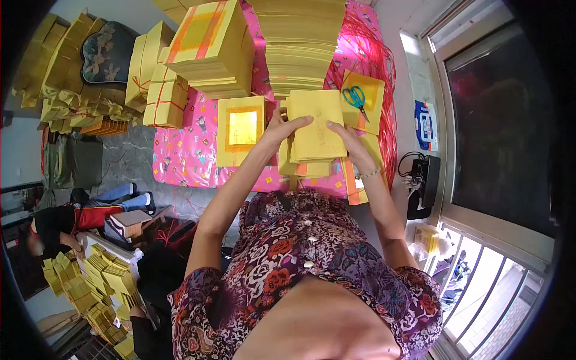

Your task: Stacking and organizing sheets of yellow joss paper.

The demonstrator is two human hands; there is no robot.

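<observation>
The bench (180,162), under a pink patterned cover, carries tall stacks of yellow paper (300,42) at the far side, a gold-foiled bundle (241,129) to the left and green-handled scissors (357,99) to the right. Near its front edge sits the stack of yellow sheets (315,129) being squared up. The left hand (282,129) clamps its left edge and the right hand (351,144) presses its right edge. Even pressure from both sides, judged from the slightly offset lower sheets, should keep the edges flush.
</observation>
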